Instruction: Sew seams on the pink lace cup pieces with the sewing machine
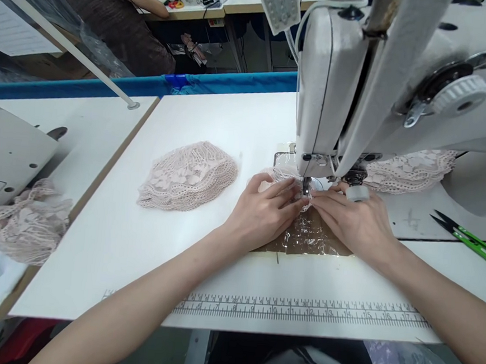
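My left hand (266, 212) lies on a small piece of pale pink lace (283, 177) at the needle of a white sewing machine (360, 84), fingers closed together and pressing the lace down. My right hand (352, 218) meets it from the right, fingertips pinching the same lace just in front of the presser foot (306, 186). Both hands rest over a patch of shiny clear tape (305, 240) on the table. Most of the lace under the fingers is hidden.
A stack of pink lace pieces (188, 175) lies to the left on the white table (138, 235). More lace (412, 170) sits behind the machine, another heap (25, 221) at far left. Green thread snips (469, 239) lie at right. A printed ruler (300, 310) runs along the front edge. Another person (121, 15) sits beyond.
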Demonstrator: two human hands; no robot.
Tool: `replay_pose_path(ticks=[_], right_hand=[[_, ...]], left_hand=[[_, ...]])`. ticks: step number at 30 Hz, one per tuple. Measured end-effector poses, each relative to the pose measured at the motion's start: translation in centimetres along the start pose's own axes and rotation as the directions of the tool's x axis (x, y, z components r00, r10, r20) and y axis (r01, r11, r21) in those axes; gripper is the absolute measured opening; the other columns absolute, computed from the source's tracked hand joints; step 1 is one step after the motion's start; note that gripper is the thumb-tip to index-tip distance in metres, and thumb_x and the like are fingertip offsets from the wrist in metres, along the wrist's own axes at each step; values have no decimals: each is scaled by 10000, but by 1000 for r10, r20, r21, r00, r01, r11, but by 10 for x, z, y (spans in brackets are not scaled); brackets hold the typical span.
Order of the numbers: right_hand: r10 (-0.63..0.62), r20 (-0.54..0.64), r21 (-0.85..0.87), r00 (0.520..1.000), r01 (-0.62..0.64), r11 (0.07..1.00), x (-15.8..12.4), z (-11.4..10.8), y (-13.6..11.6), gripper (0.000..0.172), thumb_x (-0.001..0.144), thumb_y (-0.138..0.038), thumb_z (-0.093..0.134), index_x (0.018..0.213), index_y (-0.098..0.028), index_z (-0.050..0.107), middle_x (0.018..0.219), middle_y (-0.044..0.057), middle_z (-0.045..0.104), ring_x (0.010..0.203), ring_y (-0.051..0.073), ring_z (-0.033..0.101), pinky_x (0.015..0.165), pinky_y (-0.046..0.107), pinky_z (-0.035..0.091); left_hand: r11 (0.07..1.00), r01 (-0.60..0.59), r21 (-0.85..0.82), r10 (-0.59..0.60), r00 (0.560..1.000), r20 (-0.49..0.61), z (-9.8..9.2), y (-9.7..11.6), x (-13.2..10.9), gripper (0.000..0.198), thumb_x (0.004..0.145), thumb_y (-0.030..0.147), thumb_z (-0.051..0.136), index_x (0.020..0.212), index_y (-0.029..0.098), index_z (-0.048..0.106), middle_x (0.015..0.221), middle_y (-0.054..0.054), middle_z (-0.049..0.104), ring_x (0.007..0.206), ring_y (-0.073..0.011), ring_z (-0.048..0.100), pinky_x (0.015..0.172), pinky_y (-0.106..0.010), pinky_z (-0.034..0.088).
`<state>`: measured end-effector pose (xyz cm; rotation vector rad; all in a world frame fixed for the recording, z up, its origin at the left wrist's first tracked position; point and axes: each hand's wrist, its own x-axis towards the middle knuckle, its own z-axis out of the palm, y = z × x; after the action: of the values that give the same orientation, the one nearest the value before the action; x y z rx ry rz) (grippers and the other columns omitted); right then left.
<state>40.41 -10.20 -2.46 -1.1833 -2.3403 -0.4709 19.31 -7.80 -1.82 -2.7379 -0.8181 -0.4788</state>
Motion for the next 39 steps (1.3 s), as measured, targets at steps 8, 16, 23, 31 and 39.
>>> replay_pose_path(ticks=[8, 16, 23, 31, 39], right_hand=[[-66, 43, 103, 997, 61, 993, -6, -7, -4, 224, 864, -148, 533, 979, -160, 725, 1039, 25, 732, 760, 175, 606, 731, 344, 398], [-86, 53, 73, 995, 82, 994, -8, -11, -4, 249, 833, -99, 537, 982, -164, 725, 1037, 7, 733, 850, 188, 616, 793, 358, 393], [-95, 60, 26, 994, 94, 995, -7, -12, -6, 261, 846, -83, 525, 1011, -138, 719, 1021, 27, 736, 833, 191, 627, 792, 358, 394], [-70, 101, -48, 992, 76, 996, -6, -10, -6, 284, 855, -83, 519, 1071, -133, 696, 1057, 19, 725, 843, 186, 635, 784, 355, 401], [-59, 121, -79, 991, 69, 995, -4, -9, -6, 320, 847, -65, 497, 1101, -119, 685, 1032, 39, 732, 856, 198, 638, 780, 361, 409]], left_hand=[[999, -20, -27, 18, 998, -57, -10, 17, -9, 252, 961, 266, 501, 1146, 174, 646, 1155, -63, 689, 1143, -222, 608, 954, -438, 396], [999, -11, -52, 10, 1000, -26, -12, 22, -13, 281, 958, 311, 507, 1145, 158, 650, 1128, -85, 698, 1112, -216, 634, 1018, -442, 392], [998, -7, -61, 6, 1000, -9, -11, 18, -13, 305, 966, 338, 493, 1175, 169, 635, 1154, -80, 686, 1127, -212, 627, 1069, -468, 363], [997, 9, -76, -9, 1000, -7, -6, 15, -10, 336, 969, 361, 481, 1198, 159, 622, 1156, -89, 685, 1141, -217, 619, 1088, -481, 354], [997, 9, -73, -9, 1000, -10, -3, 12, -7, 362, 971, 394, 467, 1203, 161, 620, 1172, -90, 677, 1162, -227, 604, 1100, -501, 332]])
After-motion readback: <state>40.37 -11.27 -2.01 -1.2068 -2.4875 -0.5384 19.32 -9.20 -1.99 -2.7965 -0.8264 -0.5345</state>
